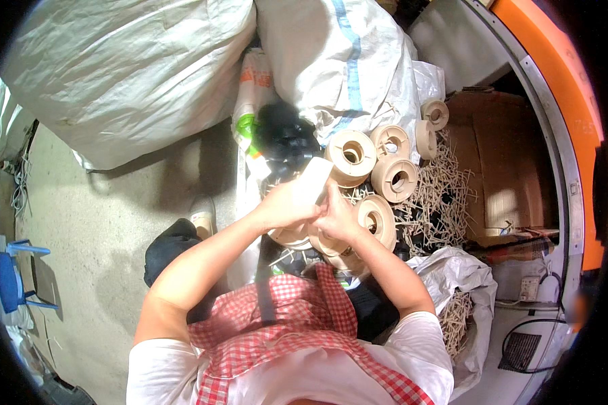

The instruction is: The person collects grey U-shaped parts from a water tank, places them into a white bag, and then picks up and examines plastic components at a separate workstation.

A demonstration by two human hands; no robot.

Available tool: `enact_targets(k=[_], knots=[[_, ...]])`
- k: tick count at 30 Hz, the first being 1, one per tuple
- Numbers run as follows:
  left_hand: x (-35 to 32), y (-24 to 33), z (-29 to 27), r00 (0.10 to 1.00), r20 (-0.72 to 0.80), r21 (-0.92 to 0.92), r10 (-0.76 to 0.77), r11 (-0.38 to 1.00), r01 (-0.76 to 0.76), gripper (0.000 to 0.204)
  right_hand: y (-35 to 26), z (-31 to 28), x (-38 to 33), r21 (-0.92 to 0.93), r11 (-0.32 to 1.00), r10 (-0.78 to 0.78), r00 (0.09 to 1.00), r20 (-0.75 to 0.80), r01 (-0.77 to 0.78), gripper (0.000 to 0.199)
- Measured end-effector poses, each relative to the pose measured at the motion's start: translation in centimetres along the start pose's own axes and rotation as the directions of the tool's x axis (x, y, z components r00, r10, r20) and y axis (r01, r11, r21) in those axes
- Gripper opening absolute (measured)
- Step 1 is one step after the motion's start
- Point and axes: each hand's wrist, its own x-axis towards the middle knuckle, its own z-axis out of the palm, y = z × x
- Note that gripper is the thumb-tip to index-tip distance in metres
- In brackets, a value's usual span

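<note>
Left hand (pixel 287 205) and right hand (pixel 338 214) together, clamped on 1 pale piece (pixel 313 177), far end sticking out past fingers. At least 8 beige rings (pixel 385 177) below and right of hands, some part-hidden. 2 big white sacks (pixel 135 74) beyond.

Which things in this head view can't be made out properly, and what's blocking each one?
Head view:
- Pale piece: its lower end is hidden by the left hand and right hand.
- Beige part below the hands: its upper side is covered by the left hand.
- Black mass beyond the hands: too dark to separate into parts.
- Orange panel: cut off by the fisheye rim.
</note>
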Motion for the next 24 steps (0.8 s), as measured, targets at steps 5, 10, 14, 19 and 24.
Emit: enact_targets(k=[5, 10, 14, 19, 24], knots=[[1.0, -0.7, -0.3, 1.000, 0.022, -0.263, 0.013, 0.965, -0.007, 0.039, 4.8, 0.8, 0.5, -0.269, 0.938, -0.226, 0.974, -0.002, 0.218, 0.061], [0.8, -1.2, 0.1, 0.994, -0.082, -0.062, 0.068, 0.995, -0.073, 0.039, 4.8, 0.6, 1.4, 0.717, 0.542, 0.361, 0.892, 0.273, -0.438, 0.077], [0.0, 0.8, 0.2, 0.999, -0.007, -0.149, -0.038, 0.988, 0.037, 0.039, 3.7, 0.7, 0.6, 0.534, 0.778, 0.304, 0.942, 0.140, -0.330, 0.092], [0.4, 0.1, 0.1, 0.999, -0.044, -0.172, 0.006, 0.985, -0.014, 0.041, 6.3, 2.1, 0.7, 0.175, 0.975, -0.111, 0.985, -0.131, 0.133, 0.093], [0.7, -0.8, 0.4, 0.992, -0.101, -0.119, 0.077, 0.989, -0.089, 0.042, 5.2, 1.0, 1.3, 0.662, 0.613, 0.340, 0.900, 0.271, -0.431, 0.085]])
